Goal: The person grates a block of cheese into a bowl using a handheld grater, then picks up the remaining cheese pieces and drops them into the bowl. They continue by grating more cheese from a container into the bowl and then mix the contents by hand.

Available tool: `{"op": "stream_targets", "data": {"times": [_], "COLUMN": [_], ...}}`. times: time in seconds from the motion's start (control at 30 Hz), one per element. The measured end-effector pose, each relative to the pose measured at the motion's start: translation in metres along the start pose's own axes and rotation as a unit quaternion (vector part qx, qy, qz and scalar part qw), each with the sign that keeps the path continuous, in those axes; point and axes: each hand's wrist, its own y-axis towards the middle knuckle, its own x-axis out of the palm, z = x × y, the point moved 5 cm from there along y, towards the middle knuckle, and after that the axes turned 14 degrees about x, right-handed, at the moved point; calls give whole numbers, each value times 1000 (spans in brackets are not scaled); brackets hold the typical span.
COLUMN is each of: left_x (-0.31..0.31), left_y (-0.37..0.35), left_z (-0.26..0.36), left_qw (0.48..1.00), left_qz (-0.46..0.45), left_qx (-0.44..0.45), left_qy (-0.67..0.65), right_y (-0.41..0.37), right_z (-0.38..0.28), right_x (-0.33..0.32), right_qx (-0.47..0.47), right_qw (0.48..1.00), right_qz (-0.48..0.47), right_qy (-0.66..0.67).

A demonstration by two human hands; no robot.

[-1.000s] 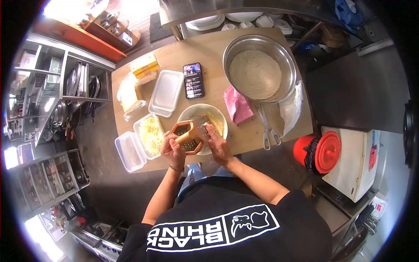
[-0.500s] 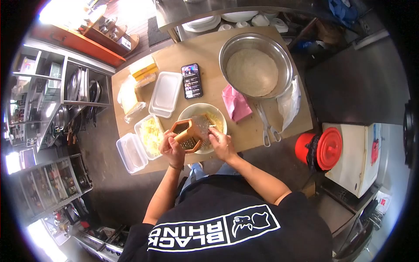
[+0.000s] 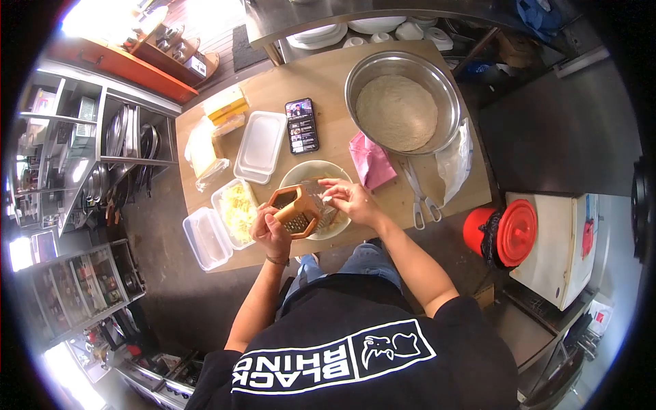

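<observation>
My left hand [image 3: 270,232] is closed round the orange frame of a box grater [image 3: 294,210], which lies tilted over a pale round bowl [image 3: 339,171]. My right hand [image 3: 354,203] is at the grater's right side, fingers pinched on a small pale piece of cheese [image 3: 327,200]. Part of the bowl's inside is hidden by the grater and my hands. Left of the bowl, a clear plastic container [image 3: 238,210] holds shredded cheese, with an empty-looking clear tub or lid [image 3: 206,239] beside it.
Behind the bowl lie a white-lidded container [image 3: 262,140] and a phone [image 3: 301,126]. Wrapped yellow blocks [image 3: 225,108] are at the back left. A steel basin [image 3: 447,89] with dough, a pink cloth [image 3: 371,161] and scissors [image 3: 418,195] are on the right. A red bin [image 3: 514,232] stands beyond the table.
My right hand has moved up along the grater, away from my body, still pinching the small piece. My left hand and the grater have stayed nearly in place.
</observation>
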Motion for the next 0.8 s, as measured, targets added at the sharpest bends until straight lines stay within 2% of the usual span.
{"op": "stream_targets", "data": {"times": [0.07,0.1,0.13,0.2,0.23,0.27,0.33,0.37,0.63,0.8], "left_x": [0,1,0,1,1,0,0,0,0,0], "left_y": [-1,-1,-1,-1,-1,-1,0,-1,-4,-3], "left_z": [-1,-1,-2,-2,-2,-2,1,0,-4,-2], "left_qw": [1000,1000,1000,1000,999,999,1000,1000,1000,1000], "left_qz": [1,11,21,23,26,26,-4,-4,-4,0], "left_qx": [-1,-2,-5,-8,-9,-10,0,0,-7,-1], "left_qy": [-8,-13,-17,-17,-19,-18,7,8,12,18], "right_y": [18,20,19,7,-1,-7,-22,-27,-34,-29], "right_z": [16,18,19,10,2,-2,-15,-13,-7,12], "right_x": [3,3,7,10,15,18,32,37,39,33], "right_qx": [-29,6,6,-43,-99,-99,-214,-248,-254,-204], "right_qw": [996,996,996,978,960,960,939,933,926,940], "right_qz": [12,54,53,188,208,207,182,138,112,130], "right_qy": [79,72,72,-78,-158,-158,-198,-220,-254,-242]}}
